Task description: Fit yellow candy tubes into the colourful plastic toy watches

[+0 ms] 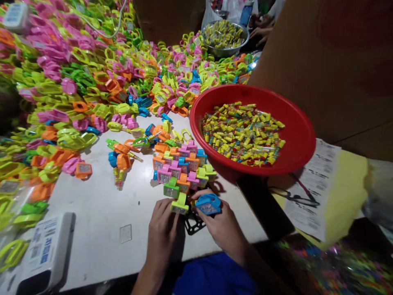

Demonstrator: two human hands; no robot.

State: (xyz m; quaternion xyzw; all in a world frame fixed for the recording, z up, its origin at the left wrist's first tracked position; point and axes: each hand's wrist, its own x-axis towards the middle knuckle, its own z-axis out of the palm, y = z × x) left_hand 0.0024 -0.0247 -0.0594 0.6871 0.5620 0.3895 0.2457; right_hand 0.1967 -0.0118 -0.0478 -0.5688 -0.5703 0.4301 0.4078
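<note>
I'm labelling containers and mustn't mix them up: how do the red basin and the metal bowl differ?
The red basin is plain red; the metal bowl is silvery. The red basin stands nearer the camera, the metal bowl farther back. The metal bowl looks filled nearly to its rim, while the red basin shows much bare wall. Both hold small yellow pieces.

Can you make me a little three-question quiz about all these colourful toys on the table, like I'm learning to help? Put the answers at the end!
1. True or false: a silvery bowl at the back holds small yellow pieces.
2. What colour is the big basin in front of it?
A) green
B) red
C) white
3. Fill in the blank: the blue watch-shaped toy is held in the person's ____ hand.

Key: 1. True; 2. B; 3. right
</note>
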